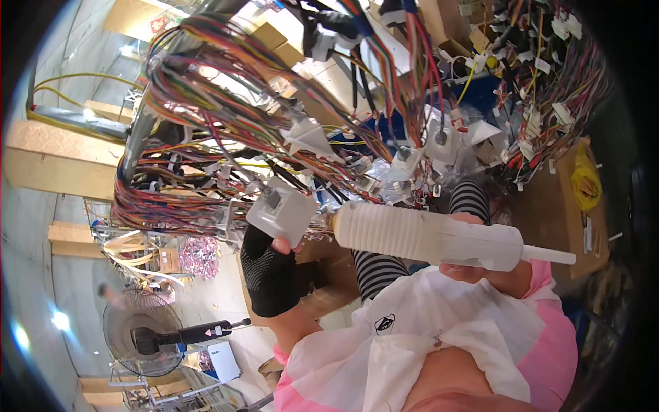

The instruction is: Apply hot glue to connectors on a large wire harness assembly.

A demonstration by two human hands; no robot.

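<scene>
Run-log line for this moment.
left hand: holds white box | right hand: holds white tool, pointed at box | beyond: wires

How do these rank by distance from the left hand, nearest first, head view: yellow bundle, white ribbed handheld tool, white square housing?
From the left hand:
1. White square housing: at its fingertips.
2. White ribbed handheld tool: just right, in the right hand.
3. Yellow bundle: far right, beyond the right hand.

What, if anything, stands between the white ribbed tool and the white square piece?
Nothing visible blocks the way: the white ribbed tool, in the right hand, points toward the white square piece, held in the gloved left hand. Wire bundles lie beyond.
</scene>
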